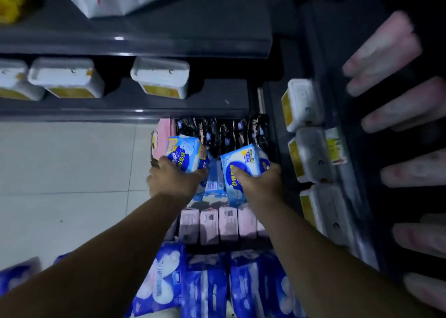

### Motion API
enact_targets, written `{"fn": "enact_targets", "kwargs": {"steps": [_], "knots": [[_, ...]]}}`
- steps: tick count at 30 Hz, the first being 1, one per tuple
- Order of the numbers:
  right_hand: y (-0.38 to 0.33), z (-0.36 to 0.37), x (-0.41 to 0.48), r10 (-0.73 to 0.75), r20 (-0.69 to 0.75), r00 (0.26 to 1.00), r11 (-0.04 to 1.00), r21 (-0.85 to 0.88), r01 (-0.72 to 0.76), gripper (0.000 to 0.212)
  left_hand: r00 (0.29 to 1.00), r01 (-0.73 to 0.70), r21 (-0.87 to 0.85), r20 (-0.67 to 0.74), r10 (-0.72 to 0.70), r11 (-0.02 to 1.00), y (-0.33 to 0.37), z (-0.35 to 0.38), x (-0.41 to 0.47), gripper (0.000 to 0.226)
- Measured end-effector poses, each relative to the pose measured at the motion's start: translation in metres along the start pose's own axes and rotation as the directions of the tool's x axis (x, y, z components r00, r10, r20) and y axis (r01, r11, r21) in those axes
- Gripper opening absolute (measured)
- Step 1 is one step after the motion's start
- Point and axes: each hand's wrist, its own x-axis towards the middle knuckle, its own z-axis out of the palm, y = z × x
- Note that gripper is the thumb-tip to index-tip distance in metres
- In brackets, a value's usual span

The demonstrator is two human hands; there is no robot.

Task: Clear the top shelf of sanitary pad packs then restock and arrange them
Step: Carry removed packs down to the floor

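my left hand (172, 176) grips one blue pack (185, 155), my right hand (259, 181) another (242, 165), above the pink packs (218, 223). they look soft and light. i'd hold them across the middle.

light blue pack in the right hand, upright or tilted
Tilted: the light blue pack, gripped by the right hand, sits with its edges slanted against the straight row of pink packs.

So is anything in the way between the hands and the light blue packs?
No, nothing visible is. The left hand grips one light blue pack and the right hand grips a second light blue pack, fingers right on the wrappers. The black packs sit just beyond them, not in between.
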Motion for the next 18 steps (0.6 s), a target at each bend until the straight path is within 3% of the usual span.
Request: {"fn": "enact_targets", "kwargs": {"steps": [4,9,11,16,18], "knots": [[0.026,0.046,0.039,-0.068,-0.04,0.997,0.982,-0.178,0.06,0.094,1.0,0.009,0.003,0.014,-0.009,1.0,-0.02,0.062,0.033,0.1],[0.063,0.089,0.055,-0.115,0.308,0.944,0.904,-0.362,0.228,0.062,0.977,-0.029,-0.018,0.21,0.032,0.999,-0.046,0.114,0.051,0.101],[0.071,0.089,0.055,-0.084,0.37,0.925,0.902,-0.366,0.229,0.059,0.971,-0.067,-0.023,0.229,0.071,0.997,-0.055,0.114,0.054,0.092],[0.067,0.067,0.042,-0.155,0.326,0.933,0.894,-0.356,0.273,0.036,0.965,-0.121,-0.1,0.223,0.141,0.988,-0.058,0.087,0.048,0.073],[0.062,0.053,0.028,-0.136,0.323,0.937,0.905,-0.344,0.249,0.031,0.967,-0.136,-0.093,0.205,0.152,0.986,-0.06,0.073,0.043,0.08]]}}
